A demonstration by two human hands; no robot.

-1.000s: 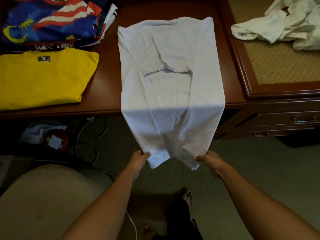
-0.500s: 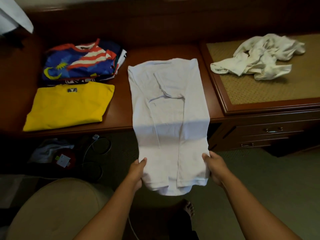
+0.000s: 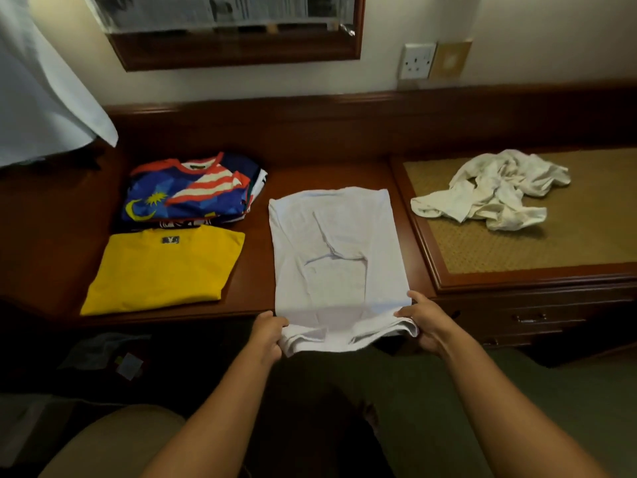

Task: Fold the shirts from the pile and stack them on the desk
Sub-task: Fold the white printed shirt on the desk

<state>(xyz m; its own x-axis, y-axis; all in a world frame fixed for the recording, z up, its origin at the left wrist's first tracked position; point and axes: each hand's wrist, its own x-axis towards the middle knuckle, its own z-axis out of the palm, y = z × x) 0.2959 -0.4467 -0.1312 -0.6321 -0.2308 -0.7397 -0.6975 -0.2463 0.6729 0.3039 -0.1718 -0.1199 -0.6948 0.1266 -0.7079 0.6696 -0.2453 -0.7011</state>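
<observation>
Shirt (image 3: 336, 257), white, sleeves already folded in, lying lengthwise at centre of desk (image 3: 262, 305), hem end hanging over front edge. L hand (image 3: 270, 334) pinching hem at its left corner, R hand (image 3: 422, 326) pinching hem at its right corner; hands well apart, both clamped on cloth, hem bunched between them just below front edge. Yellow shirt (image 3: 165, 267) folded near front-left of desk; flag-print stack (image 3: 193, 191) behind it, toward back edge. Unfolded pile (image 3: 493, 194) on raised woven-top section (image 3: 534, 243) at desk's right end.

Step in hand, judged: bottom-to-top fold. To do well: keep hem taut betw. both corners, lift both at equal height, carry toward collar end near back edge w/o dragging lower layer. Lay hem square to side edges, then press flat from fold line outward. Risk: tucked sleeves shifting if hem raised too fast or unevenly. Afterwards, prob. one more fold, then transfer to stack at left.
</observation>
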